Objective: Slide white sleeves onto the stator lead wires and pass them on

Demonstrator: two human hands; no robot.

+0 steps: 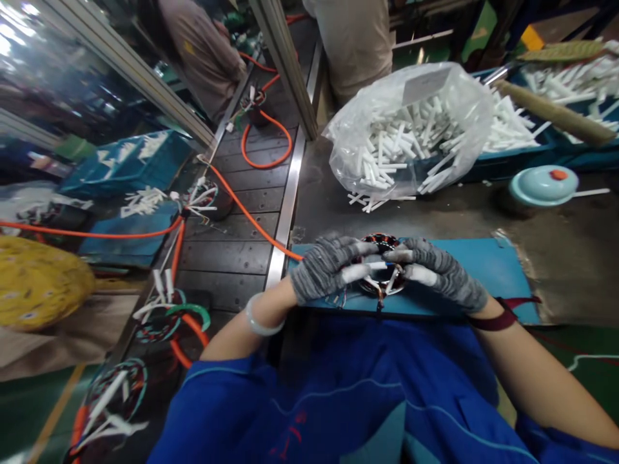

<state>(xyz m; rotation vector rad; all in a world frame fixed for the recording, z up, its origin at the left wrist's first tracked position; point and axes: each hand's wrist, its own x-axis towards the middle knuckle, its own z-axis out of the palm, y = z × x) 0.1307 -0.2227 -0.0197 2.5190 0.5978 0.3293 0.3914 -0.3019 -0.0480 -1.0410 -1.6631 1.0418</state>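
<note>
A ring-shaped wound coil part (382, 288) lies on a blue mat (488, 261) in front of me. My left hand (329, 267), in a grey glove with pale fingertips, is at the ring's left side, fingers closed around a white sleeve tube (376, 265). At the tube's right end a short bit of blue wire shows. My right hand (438, 270), gloved the same way, is over the ring's right side, its fingertips pinched by that wire; what exactly they grip is too small to tell. More white tubes and wires stick out inside the ring.
A clear bag of white tubes (411, 135) stands behind the mat, beside blue bins (512, 158) of tubes. A light-blue lidded container (544, 185) is at the right. Left runs a slatted conveyor (242, 232) with more coil parts and orange cords. People stand beyond.
</note>
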